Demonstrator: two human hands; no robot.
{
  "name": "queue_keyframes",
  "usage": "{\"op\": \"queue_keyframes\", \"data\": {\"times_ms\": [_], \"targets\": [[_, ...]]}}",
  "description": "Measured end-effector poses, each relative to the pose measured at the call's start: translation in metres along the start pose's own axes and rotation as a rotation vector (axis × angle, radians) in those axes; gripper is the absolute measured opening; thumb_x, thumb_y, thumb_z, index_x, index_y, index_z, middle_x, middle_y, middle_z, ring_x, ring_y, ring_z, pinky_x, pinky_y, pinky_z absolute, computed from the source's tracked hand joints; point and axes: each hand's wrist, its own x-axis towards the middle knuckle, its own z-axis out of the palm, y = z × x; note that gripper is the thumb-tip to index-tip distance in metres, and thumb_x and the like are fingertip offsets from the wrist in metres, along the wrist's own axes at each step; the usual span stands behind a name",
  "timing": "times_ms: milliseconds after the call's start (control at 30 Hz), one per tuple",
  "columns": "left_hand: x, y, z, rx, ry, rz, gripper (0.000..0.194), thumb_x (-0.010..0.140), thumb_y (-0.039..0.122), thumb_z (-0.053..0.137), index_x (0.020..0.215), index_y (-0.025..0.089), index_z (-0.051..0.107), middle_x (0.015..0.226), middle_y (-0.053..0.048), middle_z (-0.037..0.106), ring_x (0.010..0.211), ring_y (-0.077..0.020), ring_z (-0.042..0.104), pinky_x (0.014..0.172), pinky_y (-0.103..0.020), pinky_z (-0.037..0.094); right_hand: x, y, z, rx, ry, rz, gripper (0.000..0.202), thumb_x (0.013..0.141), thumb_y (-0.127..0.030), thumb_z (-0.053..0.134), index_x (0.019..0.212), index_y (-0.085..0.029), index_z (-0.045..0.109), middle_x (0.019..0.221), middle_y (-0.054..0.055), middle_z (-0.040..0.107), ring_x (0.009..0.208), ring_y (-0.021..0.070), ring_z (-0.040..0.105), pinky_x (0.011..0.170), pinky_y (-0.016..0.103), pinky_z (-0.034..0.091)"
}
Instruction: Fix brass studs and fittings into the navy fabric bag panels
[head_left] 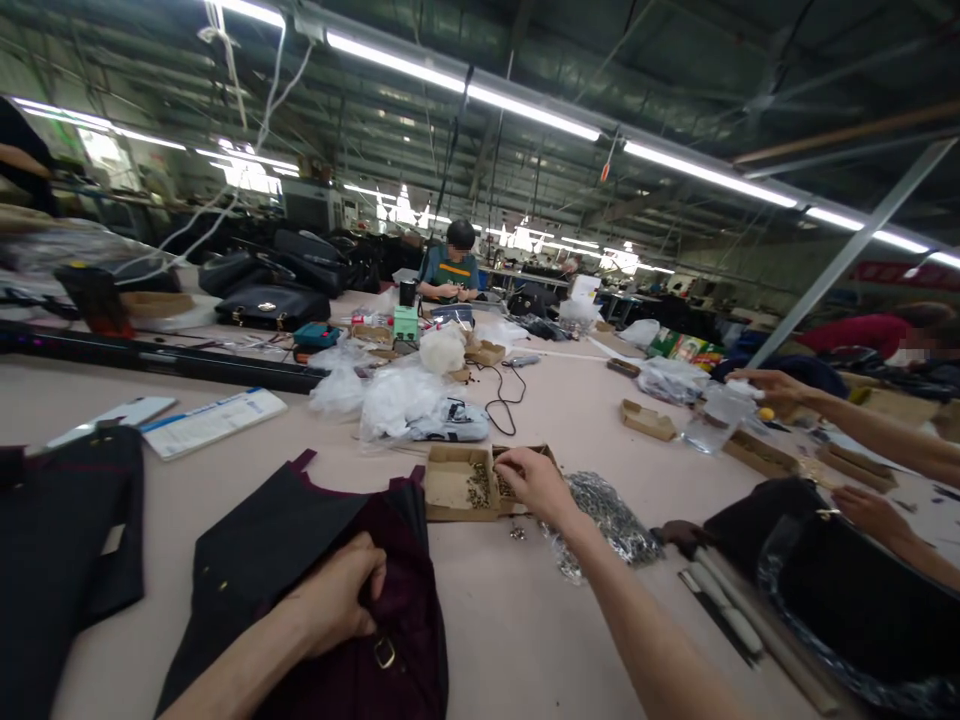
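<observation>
A black bag piece with dark maroon lining (409, 600) lies in front of me, with a small gold buckle (384, 653) on the lining. My left hand (341, 590) rests over the lining, fingers curled; what they hold, if anything, is hidden. My right hand (531, 482) reaches into the right one of two small cardboard boxes, its fingertips pinched over small metal parts. The left cardboard box (450, 485) holds a scatter of brass-coloured pieces. Beside my right wrist lies a clear bag of silvery metal parts (604, 515).
A booklet (214, 422) and another black piece (82, 530) are at left. Plastic bags (401, 395) and a black cable (510, 400) lie beyond the boxes. At right, another person's hands are near a clear bottle (716, 415) and a black bag (847, 590).
</observation>
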Motion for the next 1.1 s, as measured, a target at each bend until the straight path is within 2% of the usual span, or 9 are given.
{"op": "queue_keyframes", "data": {"times_ms": [100, 200, 300, 467, 700, 800, 900, 1000, 1100], "targets": [[0.001, 0.004, -0.002, 0.018, -0.005, -0.027, 0.032, 0.05, 0.004, 0.072, 0.074, 0.021, 0.058, 0.099, 0.001, 0.057, 0.092, -0.0205, 0.055, 0.077, -0.03, 0.038, 0.027, 0.016, 0.006, -0.175, -0.206, -0.079, 0.02, 0.099, -0.023, 0.061, 0.105, -0.023, 0.08, 0.105, 0.005, 0.076, 0.097, 0.0174, 0.069, 0.09, 0.025, 0.048], [0.0, 0.008, -0.005, 0.018, -0.017, -0.035, 0.031, 0.051, 0.004, 0.073, 0.073, 0.021, 0.058, 0.1, 0.0, 0.057, 0.093, -0.0213, 0.055, 0.077, -0.03, 0.038, 0.044, 0.016, 0.019, -0.295, -0.323, -0.1, 0.016, 0.092, -0.019, 0.067, 0.094, -0.023, 0.083, 0.102, 0.007, 0.077, 0.093, 0.0208, 0.07, 0.084, 0.027, 0.049], [-0.001, 0.014, -0.008, 0.02, -0.021, -0.048, 0.032, 0.051, 0.004, 0.073, 0.073, 0.02, 0.058, 0.099, -0.001, 0.057, 0.093, -0.0212, 0.055, 0.077, -0.03, 0.039, 0.055, 0.01, 0.032, -0.423, -0.395, -0.095, 0.018, 0.091, -0.016, 0.065, 0.088, -0.02, 0.083, 0.101, 0.013, 0.078, 0.093, 0.0244, 0.072, 0.081, 0.029, 0.051], [-0.005, 0.019, -0.01, 0.029, -0.029, -0.06, 0.033, 0.052, 0.002, 0.073, 0.074, 0.02, 0.057, 0.1, -0.001, 0.057, 0.093, -0.021, 0.055, 0.078, -0.03, 0.038, 0.064, 0.005, 0.045, -0.555, -0.455, -0.106, 0.02, 0.091, -0.014, 0.064, 0.093, -0.016, 0.083, 0.1, 0.016, 0.078, 0.096, 0.029, 0.073, 0.081, 0.032, 0.054], [-0.007, 0.02, -0.012, 0.028, -0.029, -0.075, 0.035, 0.052, 0.002, 0.076, 0.074, 0.021, 0.058, 0.101, -0.001, 0.057, 0.094, -0.0206, 0.055, 0.078, -0.029, 0.039, 0.064, 0.001, 0.054, -0.647, -0.501, -0.114, 0.027, 0.095, -0.012, 0.056, 0.103, -0.014, 0.081, 0.105, 0.018, 0.077, 0.101, 0.0296, 0.074, 0.087, 0.035, 0.058], [-0.007, 0.018, -0.011, 0.028, -0.029, -0.073, 0.035, 0.052, 0.003, 0.079, 0.075, 0.021, 0.058, 0.102, -0.001, 0.057, 0.094, -0.0204, 0.055, 0.078, -0.029, 0.039, 0.065, 0.0, 0.052, -0.666, -0.529, -0.118, 0.03, 0.097, -0.01, 0.052, 0.105, -0.012, 0.08, 0.108, 0.019, 0.077, 0.103, 0.0295, 0.074, 0.089, 0.036, 0.058], [-0.007, 0.018, -0.01, 0.039, -0.039, -0.079, 0.036, 0.053, 0.003, 0.08, 0.074, 0.021, 0.056, 0.102, -0.001, 0.057, 0.095, -0.0209, 0.055, 0.078, -0.029, 0.039, 0.068, -0.002, 0.045, -0.664, -0.561, -0.129, 0.029, 0.097, -0.011, 0.053, 0.103, -0.016, 0.081, 0.11, 0.015, 0.077, 0.105, 0.0288, 0.074, 0.09, 0.035, 0.058], [-0.009, 0.022, -0.012, 0.041, -0.043, -0.098, 0.037, 0.054, 0.003, 0.08, 0.073, 0.021, 0.055, 0.104, -0.002, 0.056, 0.098, -0.0219, 0.055, 0.079, -0.029, 0.039, 0.072, -0.004, 0.04, -0.667, -0.597, -0.124, 0.026, 0.097, -0.012, 0.055, 0.101, -0.017, 0.081, 0.108, 0.014, 0.078, 0.104, 0.0277, 0.075, 0.088, 0.032, 0.059], [-0.011, 0.028, -0.015, 0.036, -0.055, -0.125, 0.038, 0.054, 0.002, 0.08, 0.073, 0.021, 0.054, 0.106, -0.002, 0.056, 0.1, -0.0225, 0.056, 0.081, -0.029, 0.04, 0.077, -0.006, 0.041, -0.685, -0.63, -0.111, 0.024, 0.098, -0.012, 0.056, 0.104, -0.014, 0.079, 0.107, 0.014, 0.078, 0.103, 0.027, 0.075, 0.088, 0.036, 0.06]]}}
